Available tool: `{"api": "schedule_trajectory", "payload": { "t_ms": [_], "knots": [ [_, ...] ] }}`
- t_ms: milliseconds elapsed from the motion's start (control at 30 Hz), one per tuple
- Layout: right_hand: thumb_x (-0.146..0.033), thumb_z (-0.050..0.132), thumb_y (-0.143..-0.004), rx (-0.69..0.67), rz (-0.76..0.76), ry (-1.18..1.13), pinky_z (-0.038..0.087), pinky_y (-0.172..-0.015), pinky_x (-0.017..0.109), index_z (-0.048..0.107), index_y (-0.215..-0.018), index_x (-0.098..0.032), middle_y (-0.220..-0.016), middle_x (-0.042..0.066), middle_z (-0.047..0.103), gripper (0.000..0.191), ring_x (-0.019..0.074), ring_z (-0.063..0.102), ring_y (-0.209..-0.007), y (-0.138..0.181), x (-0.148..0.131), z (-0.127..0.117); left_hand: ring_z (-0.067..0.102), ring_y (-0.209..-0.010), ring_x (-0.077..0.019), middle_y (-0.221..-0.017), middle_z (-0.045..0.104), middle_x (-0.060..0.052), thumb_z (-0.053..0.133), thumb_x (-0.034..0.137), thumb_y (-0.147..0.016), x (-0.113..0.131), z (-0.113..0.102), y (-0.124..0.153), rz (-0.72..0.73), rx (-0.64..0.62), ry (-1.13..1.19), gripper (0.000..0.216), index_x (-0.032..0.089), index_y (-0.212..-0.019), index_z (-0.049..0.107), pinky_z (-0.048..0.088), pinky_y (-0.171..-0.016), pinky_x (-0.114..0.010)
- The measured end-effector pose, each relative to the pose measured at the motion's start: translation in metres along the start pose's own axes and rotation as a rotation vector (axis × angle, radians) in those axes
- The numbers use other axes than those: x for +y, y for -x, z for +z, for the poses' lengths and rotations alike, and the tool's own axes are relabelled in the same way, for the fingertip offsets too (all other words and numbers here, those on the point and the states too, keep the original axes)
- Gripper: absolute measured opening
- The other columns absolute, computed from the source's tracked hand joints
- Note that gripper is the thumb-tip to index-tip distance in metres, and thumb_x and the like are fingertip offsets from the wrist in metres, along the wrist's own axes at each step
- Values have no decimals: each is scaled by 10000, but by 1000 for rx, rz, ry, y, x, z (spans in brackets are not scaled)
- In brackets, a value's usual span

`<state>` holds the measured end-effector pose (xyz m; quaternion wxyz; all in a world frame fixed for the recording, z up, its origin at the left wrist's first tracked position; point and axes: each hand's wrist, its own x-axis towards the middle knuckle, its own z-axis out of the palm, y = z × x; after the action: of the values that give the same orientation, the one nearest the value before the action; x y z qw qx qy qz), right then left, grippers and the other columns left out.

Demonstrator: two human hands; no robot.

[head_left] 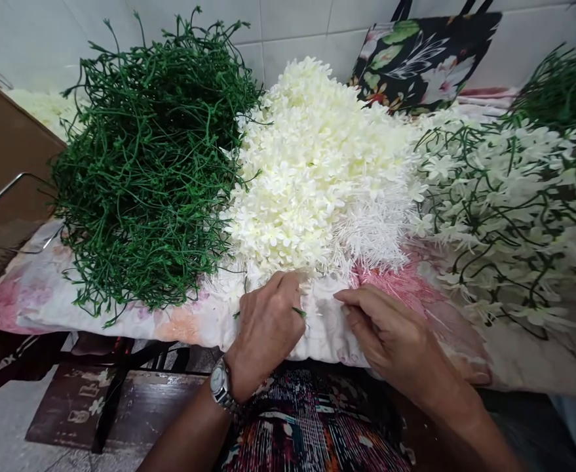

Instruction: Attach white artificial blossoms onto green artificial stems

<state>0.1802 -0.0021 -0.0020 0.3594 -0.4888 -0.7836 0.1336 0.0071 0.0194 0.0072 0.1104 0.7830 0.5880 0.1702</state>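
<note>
My left hand (272, 314), with a watch on its wrist, is closed over the front of the cloth. Bits of a green plastic stem (299, 312) stick out on both sides of its fist. My right hand (383, 321) is a short way to the right, thumb and forefinger brought close together; whatever is between them is too small to make out. Just beyond both hands lies a heap of cream artificial blossoms (292, 196). White stringy fibres (373, 229) spread at its right front. A tangled mound of green plastic stems (150, 164) stands left of the blossoms.
Stemmed white flowers (518, 216) are piled on the right. A floral cloth (189, 324) covers the work surface. Behind stand a floral black bag (425, 62) and a tiled wall (292, 26). At left are a cardboard box (12, 124) and a bent metal wire (2, 193).
</note>
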Motion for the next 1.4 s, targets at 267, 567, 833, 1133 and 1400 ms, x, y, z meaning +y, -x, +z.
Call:
{"api": "schedule_trajectory", "payload": {
  "t_ms": [267, 567, 833, 1133, 1400],
  "knots": [
    [-73, 436, -844, 24, 31, -143, 429, -540, 234, 578, -833, -134, -670, 25, 544, 155, 115, 519, -600, -7, -23, 4, 429, -552, -90, -618, 453, 33, 479, 71, -742, 4, -2, 7, -62, 146, 442, 161, 176, -626, 442, 324, -514, -205],
    [-72, 448, -841, 111, 10, -8, 402, -543, 234, 552, -749, -154, -626, 14, 529, 160, 110, 488, -575, -8, -26, 13, 390, -445, -61, -543, 437, 65, 502, 141, -713, 11, -5, 12, -302, 33, 934, 83, 175, -640, 481, 317, -424, -170],
    [-95, 420, -858, 105, 15, 38, 397, -541, 237, 541, -715, -152, -624, 12, 491, 196, 111, 465, -575, -6, -27, 17, 460, -541, -75, -652, 493, 31, 498, 96, -767, 7, 1, 20, -70, 121, 756, 113, 169, -681, 507, 370, -486, -175],
    [-68, 432, -854, 72, -14, -103, 401, -543, 239, 554, -780, -140, -660, 23, 507, 160, 116, 473, -601, -3, -23, 13, 506, -553, -77, -690, 563, 27, 504, 114, -816, 1, 6, 26, 42, 153, 750, 91, 189, -816, 556, 407, -508, -173],
    [-65, 429, -863, 27, -70, -88, 425, -579, 257, 561, -788, -130, -674, 43, 533, 165, 133, 495, -644, -1, -22, 10, 536, -516, -76, -625, 599, 36, 554, 120, -771, 0, 6, 25, -76, 116, 820, 82, 178, -804, 601, 424, -491, -156]
  ]
}}
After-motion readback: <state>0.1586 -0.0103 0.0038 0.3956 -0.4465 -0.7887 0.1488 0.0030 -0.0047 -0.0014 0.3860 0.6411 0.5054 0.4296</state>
